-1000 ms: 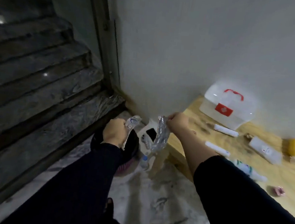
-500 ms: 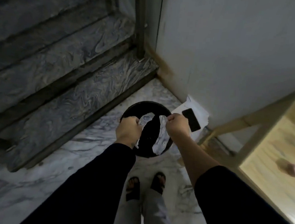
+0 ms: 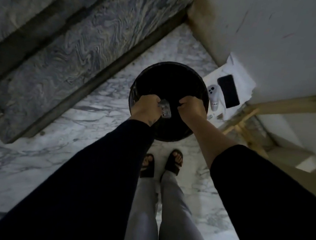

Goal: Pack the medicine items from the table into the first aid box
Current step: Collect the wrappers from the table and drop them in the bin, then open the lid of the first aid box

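Note:
I look straight down at a round black bin (image 3: pixel 169 65) on the marble floor. Both my hands hang over its dark opening. My left hand (image 3: pixel 147 107) pinches a small piece of clear plastic wrapper (image 3: pixel 165 110) at the bin's near left side. My right hand (image 3: pixel 192 108) is beside it with its fingers curled closed, and I see nothing in it. The first aid box and the medicine items are out of view.
A dark phone (image 3: pixel 228 91) and a white device (image 3: pixel 213 95) lie on white paper (image 3: pixel 240 73) right of the bin, against the wall. The table's wooden frame (image 3: pixel 287 100) runs along the right. Marble stairs (image 3: pixel 83 44) rise at left. My sandalled feet (image 3: pixel 174 162) stand below the bin.
My view has swung from the table down onto the bin. The long clear wrapper that hung from my right hand is gone. My left hand keeps its wrapper piece.

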Tool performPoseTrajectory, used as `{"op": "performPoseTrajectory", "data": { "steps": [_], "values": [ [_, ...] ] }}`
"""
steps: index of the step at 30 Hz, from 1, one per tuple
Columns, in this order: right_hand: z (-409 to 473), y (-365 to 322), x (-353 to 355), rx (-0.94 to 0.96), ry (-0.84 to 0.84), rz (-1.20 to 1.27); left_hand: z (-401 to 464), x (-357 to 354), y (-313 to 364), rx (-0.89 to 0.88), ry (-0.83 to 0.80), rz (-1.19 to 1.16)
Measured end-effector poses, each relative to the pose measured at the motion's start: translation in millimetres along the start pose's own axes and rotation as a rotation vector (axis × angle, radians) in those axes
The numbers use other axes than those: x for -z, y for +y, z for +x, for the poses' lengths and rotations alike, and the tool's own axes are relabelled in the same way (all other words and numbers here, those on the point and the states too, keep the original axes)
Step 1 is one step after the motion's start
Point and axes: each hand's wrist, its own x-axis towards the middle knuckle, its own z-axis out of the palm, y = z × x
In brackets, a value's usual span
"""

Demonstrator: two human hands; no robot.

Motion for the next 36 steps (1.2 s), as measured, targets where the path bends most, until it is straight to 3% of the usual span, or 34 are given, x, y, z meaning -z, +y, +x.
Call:
{"op": "performPoseTrajectory", "data": {
  "steps": [7,18,31,36],
  "values": [
    [-43.3,-19.0,60.0,0.059,0.066,-0.055,-39.2,48.3,44.1,-0.117,0.042,0.135],
    [-198.9,-10.8,191.1,0.070,0.413,0.047,-167.8,132.9,176.3,-0.441,0.249,0.326],
    [-317.7,161.9,312.8,-0.233,0.823,0.135,-248.7,63.9,370.5,-0.960,0.181,0.509],
    [-328.6,237.6,343.8,-0.265,0.899,0.007,-255.6,10.1,439.2,-1.131,0.136,0.532]
  ]
}}
